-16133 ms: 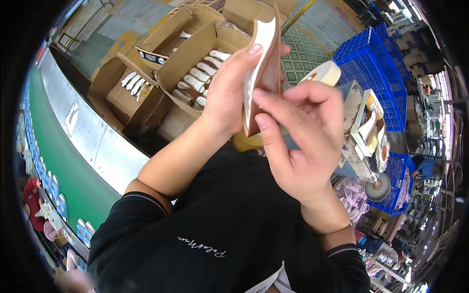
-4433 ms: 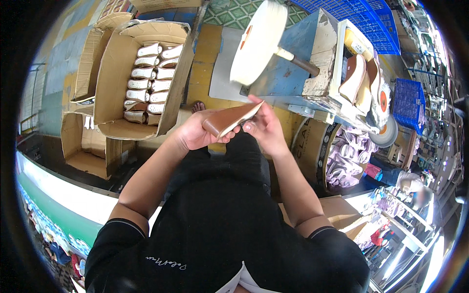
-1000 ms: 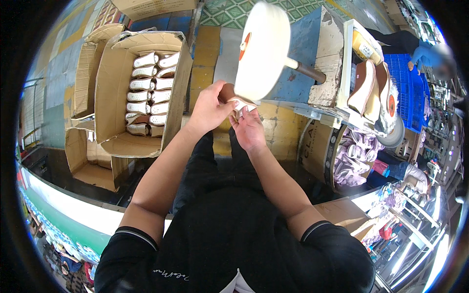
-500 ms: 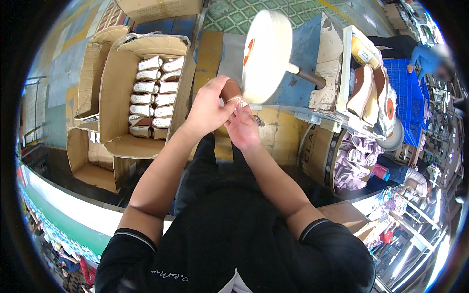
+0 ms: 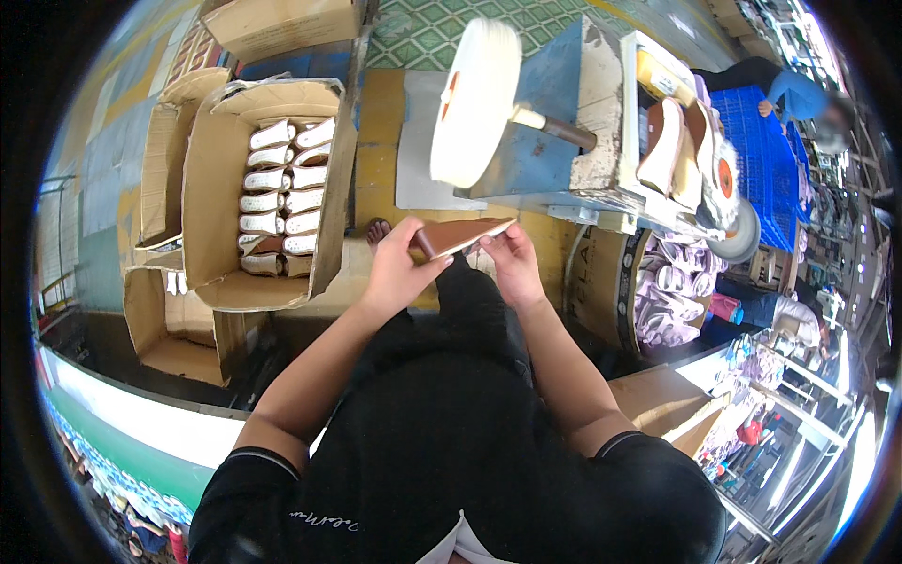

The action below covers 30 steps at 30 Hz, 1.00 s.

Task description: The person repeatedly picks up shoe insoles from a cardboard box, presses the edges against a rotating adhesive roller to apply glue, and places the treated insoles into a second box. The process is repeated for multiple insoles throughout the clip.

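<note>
Between my two hands lies a brown shoe sole [image 5: 458, 238] with a pale edge, held level in front of my legs. My left hand [image 5: 395, 270] grips its thick, taller end, fingers and thumb closed about it. At the thin, pointed end, my right hand [image 5: 515, 268] pinches the sole with thumb and fingers. A round white buffing wheel [image 5: 476, 103] on a shaft stands just beyond, apart from the sole. Its rim looks streaked.
At the left a cardboard box [image 5: 209, 202] holds rows of white-faced soles [image 5: 269, 179]. The blue machine housing [image 5: 550, 89] is right of the wheel, with more soles [image 5: 662, 146] on top. Below it stands a box of lilac shoe parts [image 5: 669, 291]. A person in blue [image 5: 797, 99] is far right.
Both hands have drawn the sole back from the wheel toward my body. The sole is turned lengthwise across, and my right hand has moved right to its thin end.
</note>
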{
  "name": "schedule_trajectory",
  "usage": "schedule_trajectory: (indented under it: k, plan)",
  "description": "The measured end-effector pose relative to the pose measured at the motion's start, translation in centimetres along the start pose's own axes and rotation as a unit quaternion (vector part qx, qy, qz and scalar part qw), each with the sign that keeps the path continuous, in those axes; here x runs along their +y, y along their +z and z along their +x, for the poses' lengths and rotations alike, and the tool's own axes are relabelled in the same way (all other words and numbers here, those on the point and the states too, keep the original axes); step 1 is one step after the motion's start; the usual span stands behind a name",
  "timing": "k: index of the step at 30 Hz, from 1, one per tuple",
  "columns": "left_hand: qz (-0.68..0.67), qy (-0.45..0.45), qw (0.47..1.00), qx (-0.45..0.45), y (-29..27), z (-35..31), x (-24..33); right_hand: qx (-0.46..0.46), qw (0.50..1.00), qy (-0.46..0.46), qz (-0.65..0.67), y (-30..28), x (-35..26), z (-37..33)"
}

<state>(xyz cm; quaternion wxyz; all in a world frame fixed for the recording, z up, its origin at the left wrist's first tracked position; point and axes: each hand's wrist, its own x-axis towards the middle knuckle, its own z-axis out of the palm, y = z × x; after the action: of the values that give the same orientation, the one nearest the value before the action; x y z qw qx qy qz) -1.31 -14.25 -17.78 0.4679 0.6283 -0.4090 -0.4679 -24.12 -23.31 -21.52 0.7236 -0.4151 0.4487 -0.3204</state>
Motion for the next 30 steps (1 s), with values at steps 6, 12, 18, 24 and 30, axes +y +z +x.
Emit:
schedule_trajectory:
  k: [6, 12, 18, 24, 30]
  plan:
    - [0.019, 0.193, 0.980, 0.049, -2.3, -4.5, 6.0, -0.127, 0.976, -0.176, -0.027, 3.9, -8.8, -3.1]
    - [0.021, 0.369, 0.927, 0.065, -5.1, -7.1, 12.9, -0.192, 0.915, -0.349, -0.062, 8.6, -16.3, -6.5]
    - [-0.041, 0.409, 0.905, 0.111, -5.3, -10.0, 16.7, -0.191, 0.884, -0.418, -0.085, 11.8, -20.3, -9.9]
    - [-0.052, 0.436, 0.889, 0.132, -5.8, -12.0, 18.2, -0.187, 0.877, -0.434, -0.082, 13.7, -21.6, -12.0]
    - [0.048, 0.477, 0.865, 0.146, -6.9, -13.6, 19.0, -0.216, 0.858, -0.459, -0.084, 14.3, -22.1, -12.5]
